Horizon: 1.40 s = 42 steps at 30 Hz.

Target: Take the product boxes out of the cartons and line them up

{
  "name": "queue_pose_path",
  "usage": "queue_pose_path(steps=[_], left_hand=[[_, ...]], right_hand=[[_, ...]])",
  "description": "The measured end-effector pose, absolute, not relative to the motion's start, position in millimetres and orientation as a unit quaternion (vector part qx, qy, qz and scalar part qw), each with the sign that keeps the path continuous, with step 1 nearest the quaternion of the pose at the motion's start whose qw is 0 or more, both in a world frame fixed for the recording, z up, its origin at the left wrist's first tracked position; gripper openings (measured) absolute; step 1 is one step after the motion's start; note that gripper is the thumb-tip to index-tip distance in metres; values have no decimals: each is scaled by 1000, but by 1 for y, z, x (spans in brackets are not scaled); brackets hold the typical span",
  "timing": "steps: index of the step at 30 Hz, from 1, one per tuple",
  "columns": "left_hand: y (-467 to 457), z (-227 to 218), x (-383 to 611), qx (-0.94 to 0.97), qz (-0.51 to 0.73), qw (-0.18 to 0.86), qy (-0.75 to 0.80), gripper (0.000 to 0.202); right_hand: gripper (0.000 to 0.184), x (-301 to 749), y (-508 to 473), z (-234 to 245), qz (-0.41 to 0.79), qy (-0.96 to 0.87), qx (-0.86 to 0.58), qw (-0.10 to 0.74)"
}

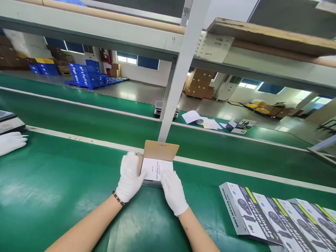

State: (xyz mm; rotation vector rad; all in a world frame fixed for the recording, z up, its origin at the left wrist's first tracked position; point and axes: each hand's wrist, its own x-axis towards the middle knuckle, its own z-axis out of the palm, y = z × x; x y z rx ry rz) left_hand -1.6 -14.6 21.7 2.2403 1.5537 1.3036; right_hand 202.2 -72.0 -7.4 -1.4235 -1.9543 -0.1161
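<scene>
An open cardboard box [161, 151] stands in front of me on the green work surface, its brown lid flap raised at the back. A white printed booklet [151, 168] lies in its opening. My left hand [129, 177], in a white glove, is closed round the box's left side by the small side flap, with the thumb over the booklet's edge. My right hand [172, 191], also gloved, lies with outstretched fingers on the booklet's right part and the box edge. The box's lower walls are mostly hidden by the hands.
Several printed boxes [252, 213] lie overlapping at the right. At the far left is another person's gloved hand [12, 142] beside a box [10, 122]. A metal post [174, 77] rises behind my box. Papers [204, 120] lie on the far belt.
</scene>
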Motion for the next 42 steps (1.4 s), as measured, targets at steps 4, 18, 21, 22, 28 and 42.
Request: queue_pose_path(steps=[4,18,21,22,28,42], left_hand=[[-17,0,-6,680,389,262,563,74],[4,53,39,961,178,96,189,40],[7,53,41,957,182,116,196,42],[7,54,40,954,189,132,190,42],[-7,38,19,803,363,381,280,45],[14,4,14,762,434,197,438,28]], right_hand=[[42,202,-73,-10,-56,-755,-551,352],[69,239,-12,65,210,-434,-662,574],[59,230,-20,68,250,-500,-603,570],[57,226,-29,61,241,-504,-605,568],[47,208,-76,7,197,-492,-625,574],[35,222,-47,-2,113,-602,-629,479]])
